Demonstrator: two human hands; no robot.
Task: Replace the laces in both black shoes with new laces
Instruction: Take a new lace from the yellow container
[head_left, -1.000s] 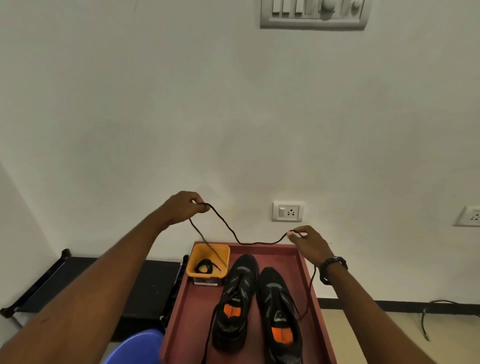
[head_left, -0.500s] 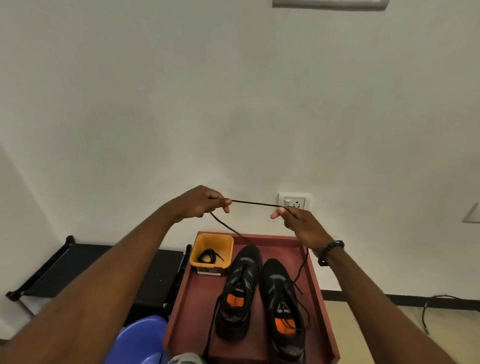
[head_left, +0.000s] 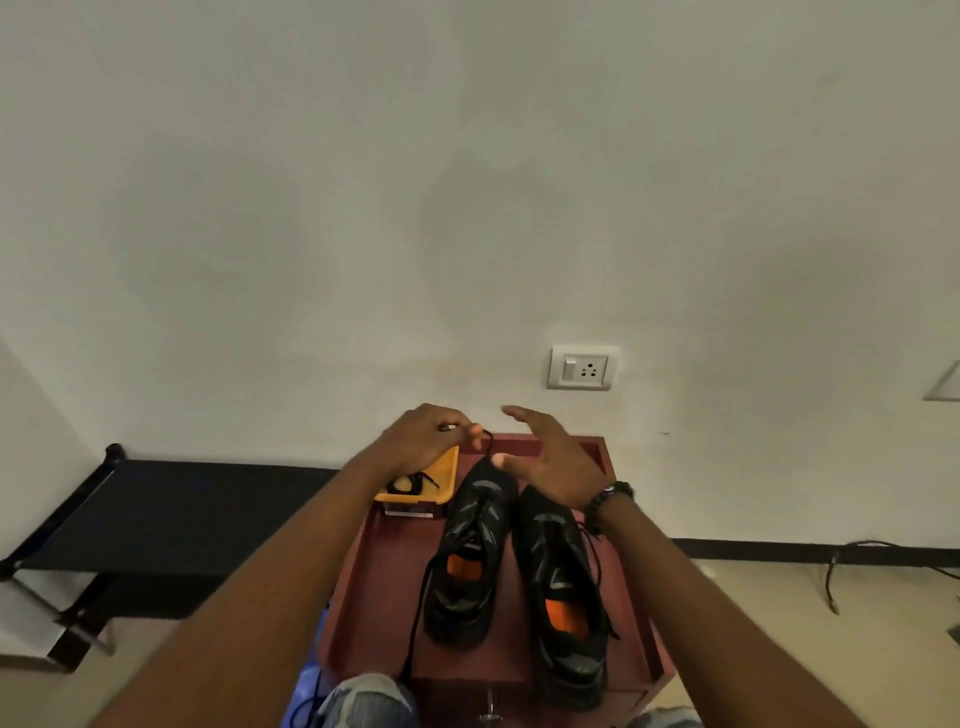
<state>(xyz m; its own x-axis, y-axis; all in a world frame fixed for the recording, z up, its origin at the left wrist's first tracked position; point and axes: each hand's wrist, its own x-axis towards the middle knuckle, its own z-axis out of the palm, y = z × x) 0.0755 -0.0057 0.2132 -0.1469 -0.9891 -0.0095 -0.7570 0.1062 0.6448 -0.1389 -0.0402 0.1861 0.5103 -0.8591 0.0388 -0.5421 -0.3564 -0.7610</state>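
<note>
Drew both hands together since half a second before and let the taut span of thin black lace (head_left: 487, 440) collapse into a short loop. Pinched that lace in the curled left hand (head_left: 423, 439), above the small yellow plastic bin (head_left: 447, 475) with a coiled black lace (head_left: 408, 483) inside. Spread the right hand (head_left: 550, 460) wide, fingers apart, holding nothing, just over the toe of the left black mesh shoe (head_left: 467, 561). Kept the right black mesh shoe (head_left: 563, 597) beside it, both on the dark red tray-topped table (head_left: 363, 597); white wall socket (head_left: 581, 368) behind
</note>
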